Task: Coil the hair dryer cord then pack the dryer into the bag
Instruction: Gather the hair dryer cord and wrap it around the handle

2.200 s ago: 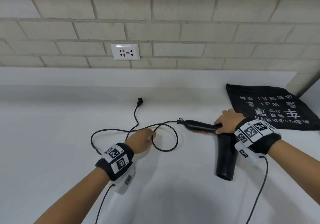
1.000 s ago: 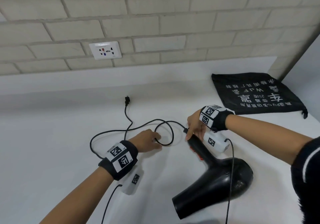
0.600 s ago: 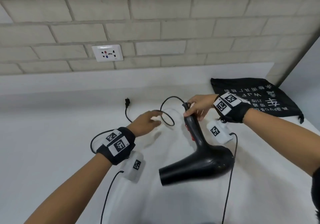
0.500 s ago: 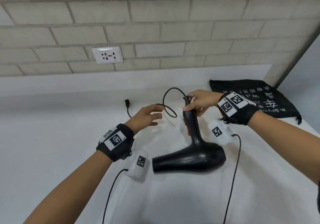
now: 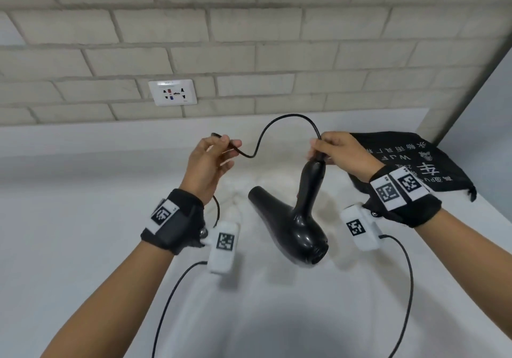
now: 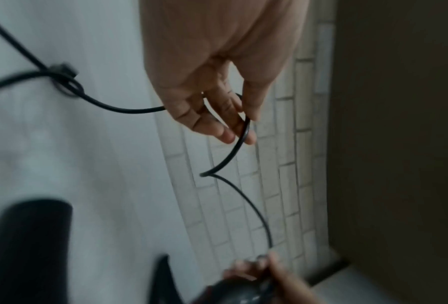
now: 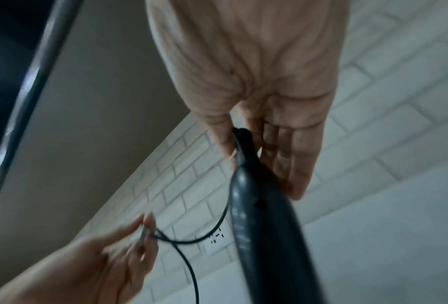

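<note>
The black hair dryer [image 5: 293, 227] hangs in the air above the white counter, handle up and nozzle pointing left. My right hand [image 5: 318, 150] pinches the top end of the handle [image 7: 264, 216] where the cord comes out. The black cord [image 5: 288, 116] arcs up and over to my left hand [image 5: 227, 143], which pinches it between thumb and fingers [image 6: 225, 135]. From there the cord [image 6: 129, 110] drops to the counter, where its plug [image 6: 61, 70] lies. The black drawstring bag [image 5: 415, 163] lies flat at the back right, behind my right wrist.
A white wall socket [image 5: 172, 91] sits in the brick wall [image 5: 277, 39] behind the counter [image 5: 69, 219]. A grey side wall [image 5: 484, 125] closes the counter on the right. Thin cables hang from both wrist cameras.
The dryer has left the counter and now hangs from my right hand. Both hands rose; my left hand took hold of the cord and pulled it up and left.
</note>
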The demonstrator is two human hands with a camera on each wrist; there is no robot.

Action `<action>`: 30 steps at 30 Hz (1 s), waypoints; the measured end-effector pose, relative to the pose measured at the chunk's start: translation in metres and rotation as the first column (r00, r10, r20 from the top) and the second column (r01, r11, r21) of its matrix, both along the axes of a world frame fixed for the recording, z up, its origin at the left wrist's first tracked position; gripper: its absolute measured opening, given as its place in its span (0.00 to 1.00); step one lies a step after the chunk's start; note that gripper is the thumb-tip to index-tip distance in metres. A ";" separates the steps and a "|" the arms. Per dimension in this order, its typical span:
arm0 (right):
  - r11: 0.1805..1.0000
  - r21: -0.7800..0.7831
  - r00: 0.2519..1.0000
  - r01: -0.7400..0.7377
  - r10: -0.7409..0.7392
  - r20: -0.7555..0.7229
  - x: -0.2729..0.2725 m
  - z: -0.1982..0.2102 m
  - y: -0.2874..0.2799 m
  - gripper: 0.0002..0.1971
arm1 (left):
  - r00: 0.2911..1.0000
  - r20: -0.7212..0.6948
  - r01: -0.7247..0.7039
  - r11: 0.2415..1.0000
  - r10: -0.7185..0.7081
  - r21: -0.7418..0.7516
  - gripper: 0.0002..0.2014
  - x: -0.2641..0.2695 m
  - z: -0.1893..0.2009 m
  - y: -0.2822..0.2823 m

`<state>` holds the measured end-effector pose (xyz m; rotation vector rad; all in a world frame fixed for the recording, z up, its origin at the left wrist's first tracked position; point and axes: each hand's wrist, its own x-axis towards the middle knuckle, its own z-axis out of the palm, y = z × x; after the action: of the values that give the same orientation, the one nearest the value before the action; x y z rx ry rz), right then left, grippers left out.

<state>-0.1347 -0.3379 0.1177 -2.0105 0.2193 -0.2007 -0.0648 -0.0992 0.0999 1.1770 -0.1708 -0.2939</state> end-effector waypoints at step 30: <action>0.880 0.473 0.991 0.039 -0.096 0.098 -0.003 0.015 -0.010 0.15 | 0.943 0.205 -0.141 0.242 -0.261 0.960 0.12 0.068 -0.069 0.022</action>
<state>-0.1373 -0.3474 0.1327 -1.5015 0.2374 -0.2813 0.0032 -0.0776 0.0309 2.5512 -0.3568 -0.2608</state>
